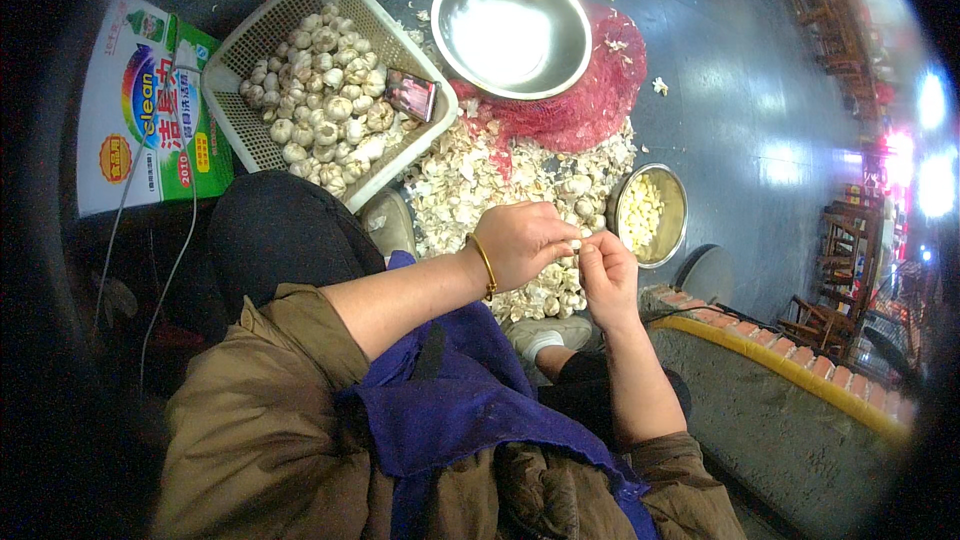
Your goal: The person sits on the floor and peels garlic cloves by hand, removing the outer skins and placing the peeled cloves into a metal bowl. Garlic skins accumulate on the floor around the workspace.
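Note:
Between the fingertips of both hands is a small garlic clove [575, 244], partly hidden by the fingers. My left hand [525, 240], with a gold bangle at the wrist, pinches it from the left. From the right, my right hand [609, 274] grips it with thumb and forefinger. Below them, a heap of garlic skins [465, 191] covers the floor, with some garlic bulbs [589, 206] among it. A steel bowl [681, 229] of pale peeled cloves [641, 214] stands just beyond my right hand. To the left, whole garlic bulbs [322, 101] fill much of a plastic basket [240, 131].
A phone [412, 94] with a lit screen leans on the bulbs in the basket. A large steel basin [510, 30] rests on a red mesh bag [570, 116]. A printed carton [142, 112] stands at left, with a cable across it. A brick-topped ledge [780, 345] runs along the right.

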### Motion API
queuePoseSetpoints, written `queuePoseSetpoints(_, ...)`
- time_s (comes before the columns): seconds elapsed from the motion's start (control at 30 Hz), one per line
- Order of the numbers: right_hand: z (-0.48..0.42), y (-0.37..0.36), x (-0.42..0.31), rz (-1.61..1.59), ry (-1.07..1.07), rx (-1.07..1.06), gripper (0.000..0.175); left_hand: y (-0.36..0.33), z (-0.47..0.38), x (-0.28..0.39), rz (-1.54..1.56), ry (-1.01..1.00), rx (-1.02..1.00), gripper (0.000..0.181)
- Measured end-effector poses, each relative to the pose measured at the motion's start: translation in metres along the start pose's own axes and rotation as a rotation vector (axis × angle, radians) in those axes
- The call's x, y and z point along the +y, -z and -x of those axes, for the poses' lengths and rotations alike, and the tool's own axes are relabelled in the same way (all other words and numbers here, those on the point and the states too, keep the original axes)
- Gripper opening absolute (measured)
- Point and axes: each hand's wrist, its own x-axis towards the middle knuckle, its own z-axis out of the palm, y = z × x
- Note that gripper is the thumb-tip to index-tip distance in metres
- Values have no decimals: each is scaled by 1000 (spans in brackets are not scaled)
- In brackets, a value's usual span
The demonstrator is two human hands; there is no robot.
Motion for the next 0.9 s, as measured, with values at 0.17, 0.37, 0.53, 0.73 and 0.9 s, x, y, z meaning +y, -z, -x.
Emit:
queuePoseSetpoints(0.17, 0, -4, -1, -17, 43, 46, 13, -3, 1, 3, 31, -13, 19, 16)
queuePoseSetpoints(0.37, 0, -6, -9, -153, -14, 126, 19, -8, -4, -1, 717, 394, -39, 19)
queuePoseSetpoints(0.53, -3, 0, -12, -218, -36, 151, 21, -7, -3, -6, 1149, 594, -113, 26)
queuePoseSetpoints(0.73, -1, -12, -13, 45, 274, 208, 12, -8, -3, -5, 1178, 587, -143, 27)
queuePoseSetpoints(0.9, 0, -10, -15, 414, 538, 176, 17, -7, -2, -5, 1202, 550, -180, 26)
